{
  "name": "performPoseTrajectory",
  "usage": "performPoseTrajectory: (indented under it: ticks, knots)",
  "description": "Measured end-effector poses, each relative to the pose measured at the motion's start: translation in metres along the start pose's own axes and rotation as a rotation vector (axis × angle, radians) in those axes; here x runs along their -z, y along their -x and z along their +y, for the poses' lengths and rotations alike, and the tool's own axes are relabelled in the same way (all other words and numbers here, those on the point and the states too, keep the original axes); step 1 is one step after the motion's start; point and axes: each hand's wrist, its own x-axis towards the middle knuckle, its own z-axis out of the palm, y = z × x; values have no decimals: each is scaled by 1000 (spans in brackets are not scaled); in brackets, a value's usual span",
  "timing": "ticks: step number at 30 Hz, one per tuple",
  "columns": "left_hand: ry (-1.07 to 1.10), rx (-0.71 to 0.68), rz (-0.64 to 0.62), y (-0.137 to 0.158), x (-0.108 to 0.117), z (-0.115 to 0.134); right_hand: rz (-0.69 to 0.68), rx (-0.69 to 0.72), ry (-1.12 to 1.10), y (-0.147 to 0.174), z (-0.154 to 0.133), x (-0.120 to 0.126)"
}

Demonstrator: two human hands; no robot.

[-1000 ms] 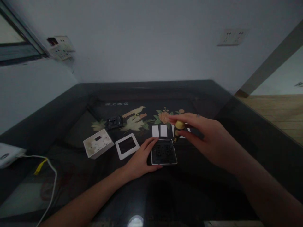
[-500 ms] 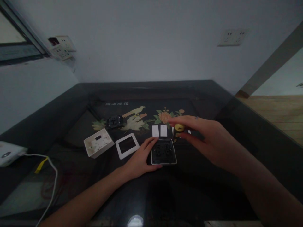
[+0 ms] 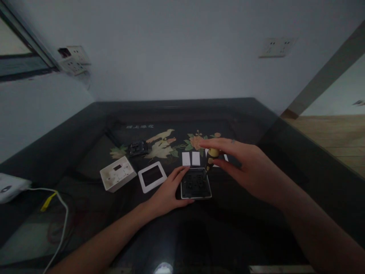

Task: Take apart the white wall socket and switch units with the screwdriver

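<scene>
My left hand (image 3: 167, 193) grips the left side of a square wall switch (image 3: 196, 186) with a black inner part and a white rim, its fingertips at the far edge and thumb at the near one. The fingers of my right hand (image 3: 248, 163) are closed round the yellow and black handle of a screwdriver (image 3: 211, 158). Its thin shaft leans down to the switch's right side; the tip is too small to make out clearly. Two small white plates (image 3: 195, 158) lie just beyond the switch. A white frame (image 3: 144, 186) lies to the left of my left hand.
A white mounting box (image 3: 118, 175) and a second black switch part (image 3: 138, 148) lie farther left on the dark glossy table (image 3: 228, 236). Behind the screwdriver is another white piece (image 3: 226, 156), partly hidden. A white cable (image 3: 66, 217) runs down the left side from a white device (image 3: 13, 183).
The screwdriver has tilted, so its handle leans right and its shaft now shows, pointing at the switch. My right hand has shifted slightly left. My left hand keeps its hold.
</scene>
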Motion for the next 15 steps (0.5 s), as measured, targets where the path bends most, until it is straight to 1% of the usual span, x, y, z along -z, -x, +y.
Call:
performPoseTrajectory:
  ticks: [2,5,6,8,12,14,15]
  knots:
    - [-1,-8,7,0,0,0,32,12,12,0,0,-3]
    - [-3,-4,12,0,0,0,151,29,110,-1,0,-10]
    - [-1,0,11,0,0,0,169,29,125,-1,0,-11]
    - [3,3,10,-1,0,0,139,20,96,-1,-1,-10]
    - [11,-2,10,0,0,0,-1,-14,-29,0,-3,-3]
    - [9,-6,12,1,0,-1,0,11,-30,0,-2,-1]
    - [7,-9,14,1,-1,-1,33,28,-5,0,-2,-2]
